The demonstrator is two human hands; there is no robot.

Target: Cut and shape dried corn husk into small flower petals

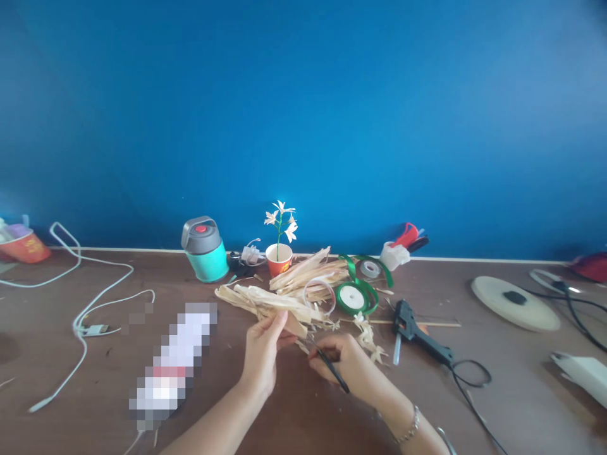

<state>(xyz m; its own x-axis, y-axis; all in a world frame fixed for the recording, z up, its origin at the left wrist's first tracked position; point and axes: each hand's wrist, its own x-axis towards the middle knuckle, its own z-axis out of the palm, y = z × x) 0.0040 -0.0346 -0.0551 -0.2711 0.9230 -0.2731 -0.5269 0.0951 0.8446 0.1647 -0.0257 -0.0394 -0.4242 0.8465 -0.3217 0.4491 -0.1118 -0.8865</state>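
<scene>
- Head view: my left hand is nearly closed in a pinch, thumb on top and fingers beneath, with hold of a dry husk piece.
- That piece sits at the middle of the table, on the near side of the husk pile; I cannot tell whether it is joined to the longer strips just behind it.
- My right hand is curled round a slim black-handled tool, its thin tip pointing far and left, close to the husk's near edge. Blur hides whether the tip touches, and what sort of tool it is.
- To work this well, I'd pinch firmly near the edge being worked, with my left fingertips out of the tip's path, and make small, light strokes along the grain; dry husk probably splits if forced.
- The held piece is pale straw-coloured, thin and papery, fairly flat, tapering towards the right. The strips beyond it are creased and lie lengthwise; small curled scraps lie to its right.
- Farther right are the green ribbon spool and, nearer, a black glue gun.
</scene>
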